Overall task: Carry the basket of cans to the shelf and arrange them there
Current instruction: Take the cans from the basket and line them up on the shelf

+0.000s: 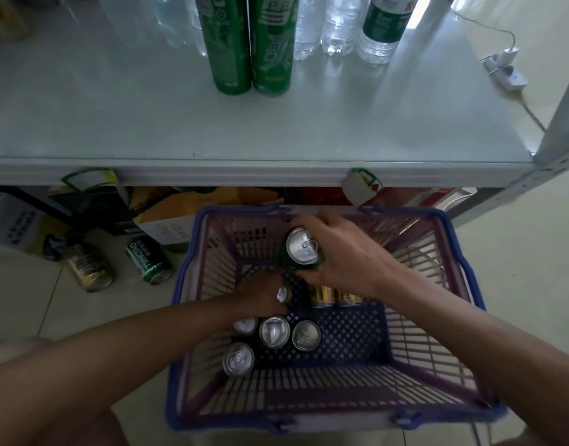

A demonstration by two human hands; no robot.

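Pale floor tiles run under a white metal shelf (276,130), whose board carries two tall green cans (233,53) standing side by side and touching, with clear water bottles (337,27) behind and beside them. Below its front edge, on the floor, sits the blue and purple basket (180,284), just in front of the boxes (16,220) stored under the shelf. The right hand (347,252) has its grip closed round a dark green can (302,251), held upright above the far half of the basket with its silver top facing up. The left hand (263,294) reaches down to the basket floor, its grip curled on a second can (283,294), of which only part of the top shows. Four upright cans (274,331) cluster near the left wall of the basket, and two gold cans (323,296) lie on their sides under the right wrist. Outside it, to the left, a gold can (89,268) and a green Tsingtao can (148,259) lie tipped over on the tiles. A white power strip (508,70) lies on the floor at far right.
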